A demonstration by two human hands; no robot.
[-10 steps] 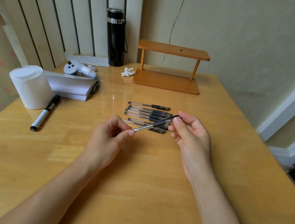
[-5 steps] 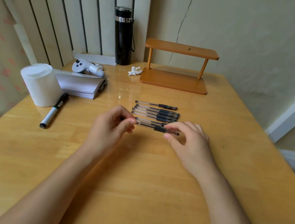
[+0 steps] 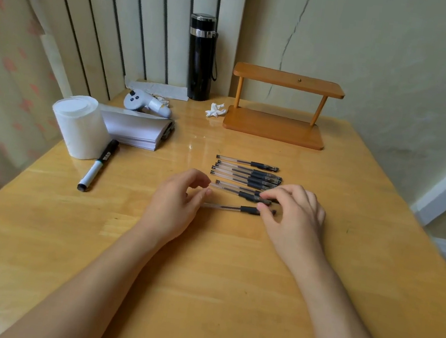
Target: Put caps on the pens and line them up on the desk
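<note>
A capped pen (image 3: 235,208) lies flat on the worktop (image 3: 228,284), nearest in a row of pens (image 3: 247,173). The right hand (image 3: 294,216) pinches its capped end; the left hand (image 3: 175,202) touches its other end with loosely curled fingers. A marker (image 3: 98,165) lies well left.

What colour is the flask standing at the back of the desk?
Black flask with a silver band near the lid; head view.

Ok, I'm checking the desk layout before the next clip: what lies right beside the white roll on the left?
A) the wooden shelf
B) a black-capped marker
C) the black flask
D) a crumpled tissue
B: the marker lies on the desk against the white roll.
</note>
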